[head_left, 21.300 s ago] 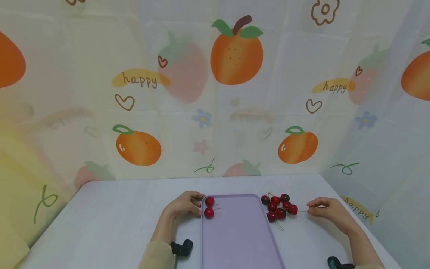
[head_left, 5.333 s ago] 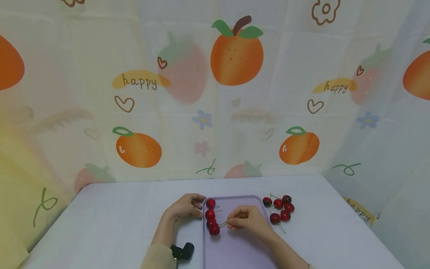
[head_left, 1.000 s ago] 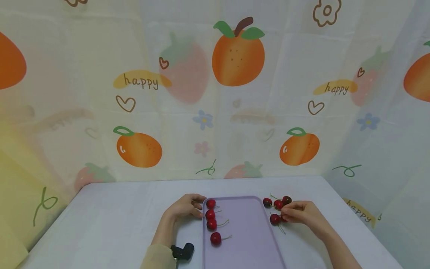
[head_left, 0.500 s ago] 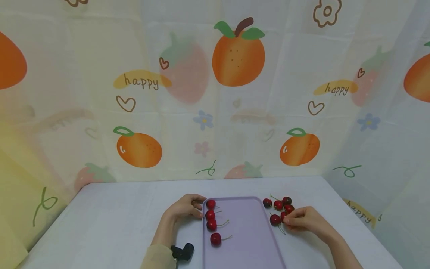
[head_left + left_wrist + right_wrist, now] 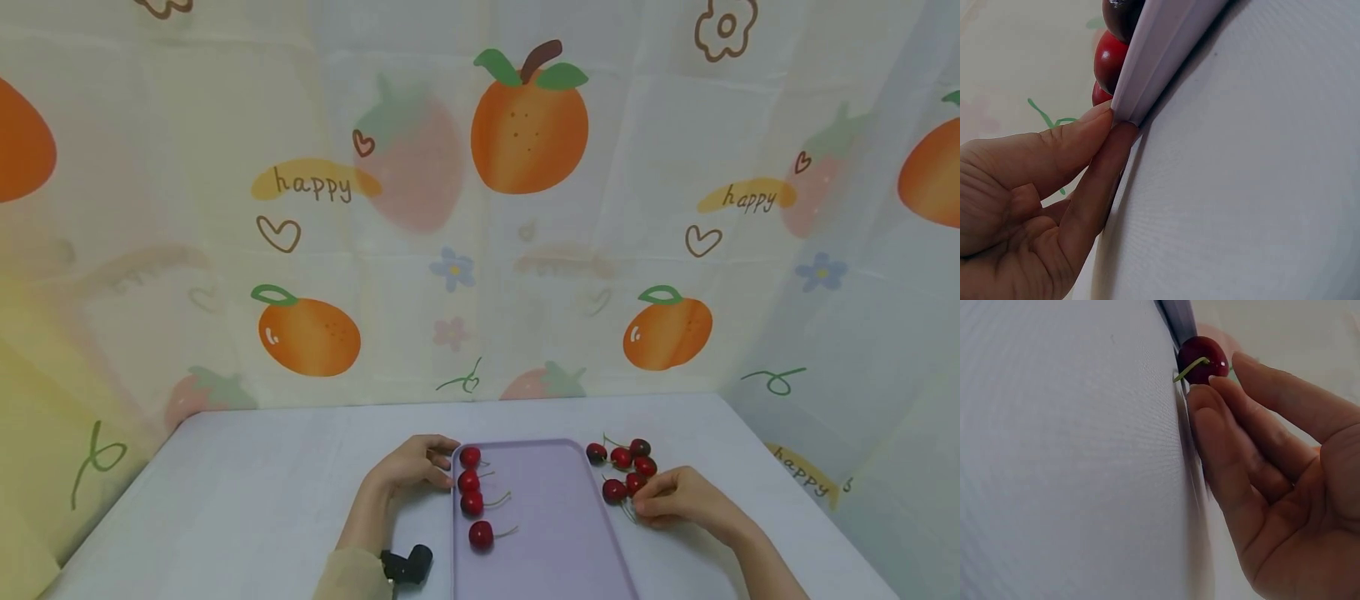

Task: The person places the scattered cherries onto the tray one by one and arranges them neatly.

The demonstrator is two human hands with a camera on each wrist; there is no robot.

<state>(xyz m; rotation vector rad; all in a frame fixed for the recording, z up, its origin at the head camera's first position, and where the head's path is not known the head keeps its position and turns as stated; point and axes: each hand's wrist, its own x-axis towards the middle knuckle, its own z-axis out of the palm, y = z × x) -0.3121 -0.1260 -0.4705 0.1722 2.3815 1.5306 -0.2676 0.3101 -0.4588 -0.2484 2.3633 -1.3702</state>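
A lilac tray (image 5: 551, 500) lies on the white table, with several red cherries (image 5: 482, 535) in a column along its left side. My left hand (image 5: 408, 462) pinches the tray's far left edge; in the left wrist view its fingertips meet on the rim (image 5: 1147, 62). To the right of the tray sits a loose group of dark red cherries (image 5: 620, 457) with green stems. My right hand (image 5: 686, 500) is at the near side of that group, fingers bent and thumb apart from the index finger. In the right wrist view a cherry (image 5: 1200, 359) shows just beyond its fingertips.
The white table (image 5: 262, 483) runs back to a hanging cloth (image 5: 420, 333) printed with oranges and strawberries. A black device (image 5: 408, 564) is strapped at the left wrist. The near end of the tray runs out of the head view.
Over the last second my right hand has shifted slightly nearer, uncovering cherries in the group. Since the earlier frames, more cherries lie on the tray and fewer beside it. Left hand stays put.
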